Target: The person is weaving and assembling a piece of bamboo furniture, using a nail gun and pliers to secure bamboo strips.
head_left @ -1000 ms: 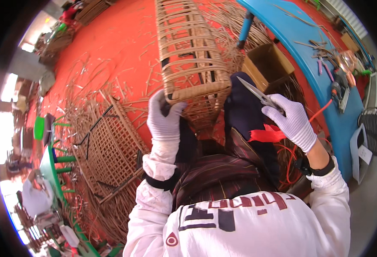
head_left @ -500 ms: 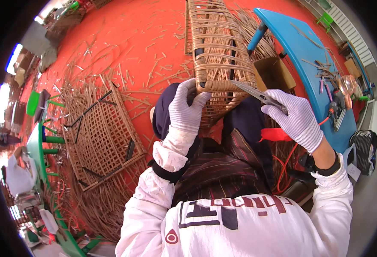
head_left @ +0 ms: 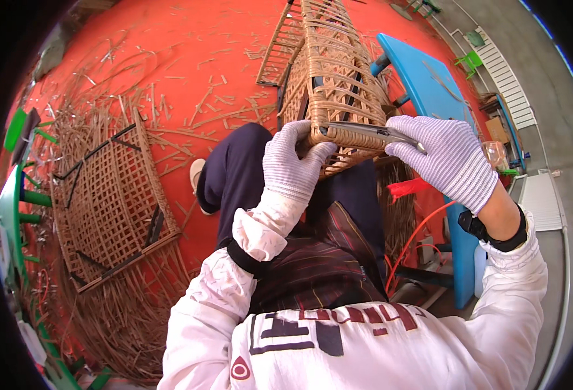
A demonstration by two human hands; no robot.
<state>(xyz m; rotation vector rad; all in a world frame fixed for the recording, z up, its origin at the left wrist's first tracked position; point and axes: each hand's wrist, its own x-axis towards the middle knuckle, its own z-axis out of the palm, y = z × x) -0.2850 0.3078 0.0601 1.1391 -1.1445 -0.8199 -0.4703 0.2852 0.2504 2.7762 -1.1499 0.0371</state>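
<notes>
A woven rattan piece, long and box-like, stands tilted in front of my knees, with its near end toward me. My left hand, in a striped knit glove, is closed around its near left corner, thumb on the wrapped edge. Gloved the same way, my right hand is closed on grey metal scissors at the near right corner. The long blades lie along the top of the wrapped near edge, their tips pointing left toward my left thumb. Most of the handles are hidden in my palm.
A flat lattice rattan panel with black strips lies to the left on loose cane strips. Cane scraps litter the red floor. A blue table stands at right, near an orange cord. A green table is at far left.
The scissors have moved left and now lie along the near edge, my right hand closer to the corner. The rattan piece has turned slightly, and the view has shifted right.
</notes>
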